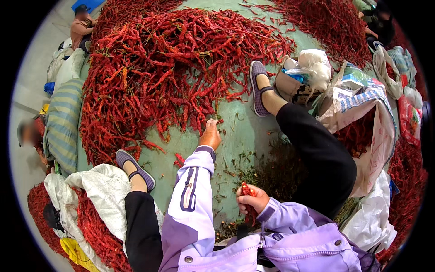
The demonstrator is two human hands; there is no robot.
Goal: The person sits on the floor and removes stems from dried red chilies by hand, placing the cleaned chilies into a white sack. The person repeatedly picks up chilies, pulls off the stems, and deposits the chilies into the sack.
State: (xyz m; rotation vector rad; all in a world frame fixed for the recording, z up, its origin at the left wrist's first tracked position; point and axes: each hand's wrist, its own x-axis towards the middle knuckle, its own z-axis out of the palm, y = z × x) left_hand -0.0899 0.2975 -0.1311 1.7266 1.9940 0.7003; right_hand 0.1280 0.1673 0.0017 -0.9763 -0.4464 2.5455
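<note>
A wide heap of red chili peppers [176, 64], many with green stems, spreads over a pale green floor sheet in front of me. My left hand [210, 135] reaches out to the near edge of this heap, its fingertips beside some peppers. Whether it pinches one is hidden by the back of the hand. Close to my body, my right hand [253, 199] is closed around several red peppers [247, 189], whose broken ends poke out above and below the fingers. Loose stems [243, 158] lie scattered between my hands.
To my left stands an open white woven sack [102, 185] of peppers; on my right, another open sack [380, 142] holds more. A bucket [289, 81] with plastic bags sits past my right foot. Dark stem debris [278, 170] lies beside my right leg. Other people sit around.
</note>
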